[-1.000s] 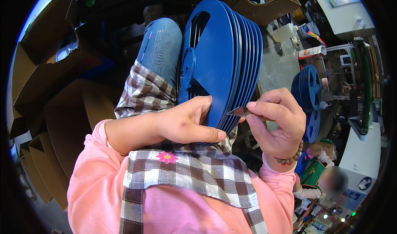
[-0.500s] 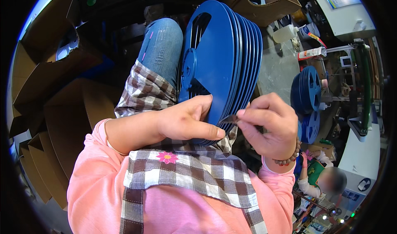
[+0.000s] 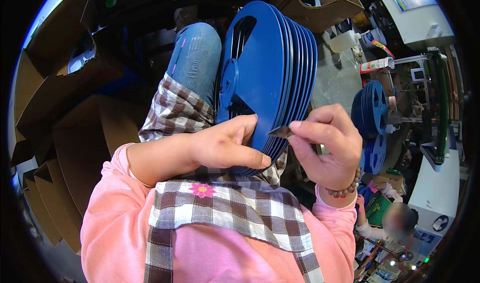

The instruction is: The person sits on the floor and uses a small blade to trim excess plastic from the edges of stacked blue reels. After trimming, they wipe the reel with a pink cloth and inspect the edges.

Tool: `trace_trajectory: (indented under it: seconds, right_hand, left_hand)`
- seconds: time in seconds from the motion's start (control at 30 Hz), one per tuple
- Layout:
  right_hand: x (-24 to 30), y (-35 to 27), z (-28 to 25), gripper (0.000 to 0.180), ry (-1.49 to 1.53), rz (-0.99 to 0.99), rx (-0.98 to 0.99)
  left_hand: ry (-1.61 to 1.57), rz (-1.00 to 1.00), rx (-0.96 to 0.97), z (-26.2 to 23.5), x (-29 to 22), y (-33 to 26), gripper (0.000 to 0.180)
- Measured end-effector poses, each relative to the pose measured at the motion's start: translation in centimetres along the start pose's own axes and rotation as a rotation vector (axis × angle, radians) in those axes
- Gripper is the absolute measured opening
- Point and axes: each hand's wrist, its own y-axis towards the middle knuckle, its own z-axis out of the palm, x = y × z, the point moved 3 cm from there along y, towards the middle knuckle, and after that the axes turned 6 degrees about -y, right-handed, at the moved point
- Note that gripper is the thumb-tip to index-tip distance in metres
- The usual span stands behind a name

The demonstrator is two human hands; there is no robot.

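Several blue plastic reels (image 3: 267,78) stand on edge, packed side by side, at my lap. With its thumb along their near rims and its fingers hidden behind, my left hand (image 3: 227,145) grips the stack. Between the thumb and forefinger of my right hand (image 3: 330,145) is a thin, pointed grey blade (image 3: 280,132). Its tip reaches to the rims at the stack's right side; I cannot tell whether it touches them.
More blue reels (image 3: 370,108) stand at the right beside a grey worktop (image 3: 332,80) with a white bottle (image 3: 345,41). Open cardboard boxes (image 3: 55,90) crowd the left. Another box (image 3: 325,5) sits at the far side. A co-worker (image 3: 387,215) is at the lower right.
My right hand has moved slightly up and away from me with the blade, along the reel rims. My left hand and the reels have barely shifted.
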Motion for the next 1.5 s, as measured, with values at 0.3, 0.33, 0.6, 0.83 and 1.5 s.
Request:
trace_trajectory:
  seconds: [0.3,0.33,0.6,0.83,1.5]
  right_hand:
    - [0.3,-0.7,-0.4,0.027,-0.008,-0.015,0.004]
    - [0.1,-0.7,-0.5,0.027,0.014,0.018,-0.009]
    - [-0.8,-0.6,-0.5,0.026,0.093,0.133,-0.027]
    - [-0.9,-0.7,-0.3,0.023,0.11,0.176,-0.026]
    - [0.0,-1.1,-0.2,0.023,0.081,0.02,0.135]
  left_hand:
    - [0.045,0.061,0.027,0.5,-0.4,0.2,0.057]
    - [0.066,0.04,0.037,0.4,-0.5,0.1,0.059]
    - [0.089,0.052,0.042,0.3,-0.4,0.2,0.065]
    - [0.001,-0.003,0.047,0.6,-0.6,0.1,0.07]
    - [-0.004,0.057,0.063,0.0,0.0,0.3,0.066]
